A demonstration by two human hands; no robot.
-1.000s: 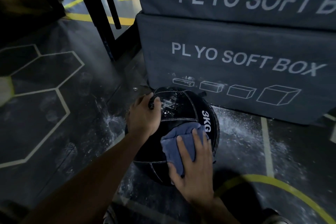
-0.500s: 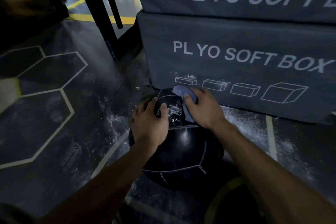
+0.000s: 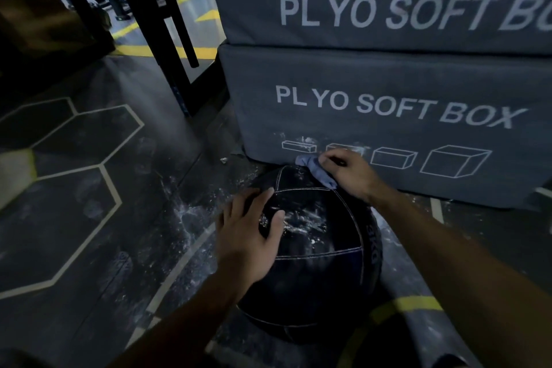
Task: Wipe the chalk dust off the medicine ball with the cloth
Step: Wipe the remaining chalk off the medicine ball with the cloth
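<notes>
Medicine ball (image 3: 313,272) sits on floor (image 3: 104,248) against plyo box (image 3: 388,116). Left hand (image 3: 248,236) lies flat at 9 o'clock; right hand (image 3: 349,173) grasps cloth (image 3: 316,169) at 12 o'clock. Wiping step (chalk remains centrally): next stroke likely sweeps toward 6 o'clock.

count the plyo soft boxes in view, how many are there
2. The lower plyo soft box sits on the floor right behind the medicine ball; the upper plyo soft box is stacked on it. More could lie beyond the frame's edge.
</notes>
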